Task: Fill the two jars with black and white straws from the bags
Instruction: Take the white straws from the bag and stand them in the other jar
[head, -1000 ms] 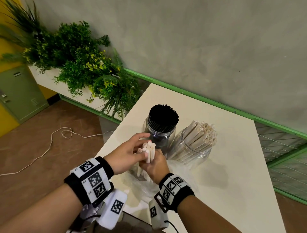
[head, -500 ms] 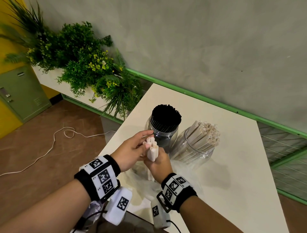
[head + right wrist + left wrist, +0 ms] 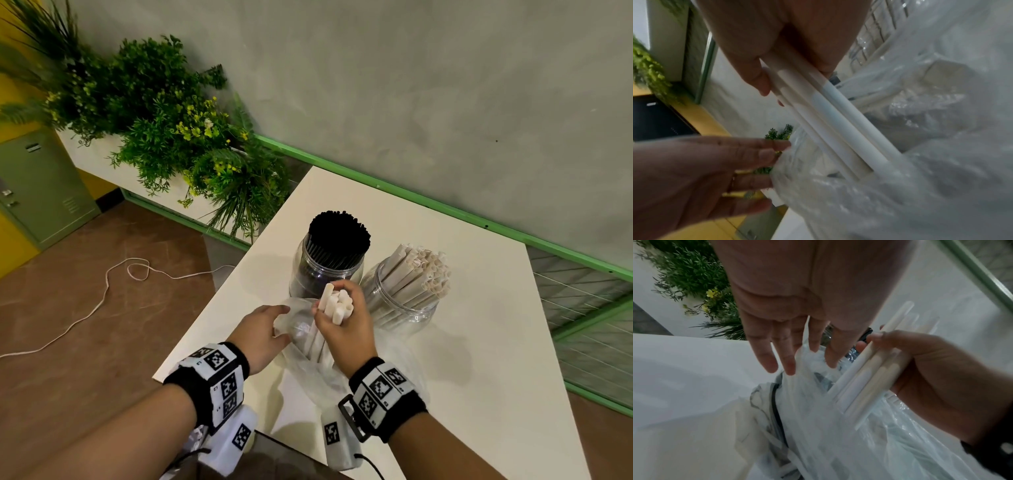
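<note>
My right hand (image 3: pixel 342 318) grips a bundle of white straws (image 3: pixel 335 303), their lower ends still inside the clear plastic bag (image 3: pixel 308 363) on the white table (image 3: pixel 479 342). The same bundle of white straws (image 3: pixel 830 113) runs through the right wrist view, and the white straws (image 3: pixel 865 374) show in the left wrist view too. My left hand (image 3: pixel 263 329) has straight fingers touching the bag's rim (image 3: pixel 803 353). Behind stand a clear jar packed with black straws (image 3: pixel 337 236) and a clear jar of white straws (image 3: pixel 416 277).
Green plants (image 3: pixel 164 126) fill a planter left of the table. A white cord (image 3: pixel 113 291) lies on the brown floor. A grey wall with a green rail (image 3: pixel 445 212) backs the table. A wire rack (image 3: pixel 589 308) is on the right.
My left hand let go of the straw bundle and dropped to the bag's rim. My right hand lifted the bundle higher and slightly right, toward the jars.
</note>
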Demonstrator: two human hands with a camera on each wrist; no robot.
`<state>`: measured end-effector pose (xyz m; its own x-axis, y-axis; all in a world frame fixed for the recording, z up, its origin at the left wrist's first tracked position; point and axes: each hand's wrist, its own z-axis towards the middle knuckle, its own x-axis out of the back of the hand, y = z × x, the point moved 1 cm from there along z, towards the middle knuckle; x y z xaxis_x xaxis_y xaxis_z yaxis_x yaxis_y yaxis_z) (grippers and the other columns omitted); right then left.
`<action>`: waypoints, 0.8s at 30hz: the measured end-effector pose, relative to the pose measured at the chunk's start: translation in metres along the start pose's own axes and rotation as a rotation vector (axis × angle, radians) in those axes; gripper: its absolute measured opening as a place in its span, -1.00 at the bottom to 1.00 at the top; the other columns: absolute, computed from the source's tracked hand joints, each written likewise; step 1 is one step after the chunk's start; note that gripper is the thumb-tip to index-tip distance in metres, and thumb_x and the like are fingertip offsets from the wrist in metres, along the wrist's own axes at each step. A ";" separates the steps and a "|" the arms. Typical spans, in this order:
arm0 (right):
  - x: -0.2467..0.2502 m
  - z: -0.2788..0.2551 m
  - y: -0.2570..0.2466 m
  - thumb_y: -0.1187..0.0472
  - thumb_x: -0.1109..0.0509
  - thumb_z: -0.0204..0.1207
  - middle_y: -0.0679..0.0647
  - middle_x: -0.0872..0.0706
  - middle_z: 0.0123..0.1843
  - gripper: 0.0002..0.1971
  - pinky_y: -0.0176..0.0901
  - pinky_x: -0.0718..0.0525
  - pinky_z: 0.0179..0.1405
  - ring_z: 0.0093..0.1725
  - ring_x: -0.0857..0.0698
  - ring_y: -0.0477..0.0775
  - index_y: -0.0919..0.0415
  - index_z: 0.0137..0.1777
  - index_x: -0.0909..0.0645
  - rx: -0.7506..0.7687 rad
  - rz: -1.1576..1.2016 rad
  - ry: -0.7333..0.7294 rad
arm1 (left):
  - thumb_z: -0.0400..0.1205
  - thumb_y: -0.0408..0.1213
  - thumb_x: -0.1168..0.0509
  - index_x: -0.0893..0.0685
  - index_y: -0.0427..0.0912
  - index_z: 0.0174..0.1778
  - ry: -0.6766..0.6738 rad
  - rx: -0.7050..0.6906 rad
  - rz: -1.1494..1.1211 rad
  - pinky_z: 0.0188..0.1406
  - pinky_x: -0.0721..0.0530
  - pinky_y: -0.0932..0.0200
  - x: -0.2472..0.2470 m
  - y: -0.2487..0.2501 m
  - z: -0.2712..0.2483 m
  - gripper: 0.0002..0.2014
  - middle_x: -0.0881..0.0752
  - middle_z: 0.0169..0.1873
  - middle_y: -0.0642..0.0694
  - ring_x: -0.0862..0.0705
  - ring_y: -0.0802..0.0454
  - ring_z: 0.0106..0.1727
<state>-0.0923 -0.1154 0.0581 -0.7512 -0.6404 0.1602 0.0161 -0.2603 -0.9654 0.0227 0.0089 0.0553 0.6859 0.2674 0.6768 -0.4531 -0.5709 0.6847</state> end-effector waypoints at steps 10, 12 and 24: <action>0.019 0.008 -0.021 0.28 -0.36 0.42 0.15 -0.80 -0.02 -0.78 0.09 -0.70 0.16 0.04 -0.76 0.13 0.33 0.02 -0.70 -0.136 0.036 -0.098 | 0.56 -0.16 -0.38 -0.35 -0.08 0.54 -0.030 -0.006 0.048 0.21 -0.53 0.24 -0.003 0.000 0.002 -0.38 -0.42 0.43 -0.08 -0.65 0.00 0.16; 0.035 0.014 -0.048 0.39 -0.38 0.52 0.15 -0.82 -0.03 -0.88 0.02 -0.71 0.13 0.04 -0.78 0.13 0.34 -0.01 -0.72 -0.083 0.082 -0.081 | 0.56 -0.13 -0.37 -0.32 -0.04 0.55 -0.044 -0.019 0.053 0.27 -0.47 0.25 -0.001 0.001 0.001 -0.37 -0.36 0.47 -0.06 -0.57 -0.01 0.29; 0.149 0.067 -0.126 0.42 -0.32 0.59 0.07 -0.83 -0.10 -0.79 0.30 -0.65 0.21 0.13 -0.76 0.30 0.14 -0.11 -0.72 0.153 0.245 0.307 | 0.59 -0.24 -0.28 -0.49 -0.10 0.44 0.035 -0.536 0.213 0.41 -0.41 0.13 0.005 0.104 0.019 -0.55 -0.47 0.41 -0.04 -0.46 -0.03 0.41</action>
<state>-0.1624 -0.2267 0.2177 -0.8742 -0.4578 -0.1618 0.2996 -0.2462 -0.9218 -0.0103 -0.0638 0.1247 0.5323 0.2205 0.8174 -0.8108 -0.1448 0.5671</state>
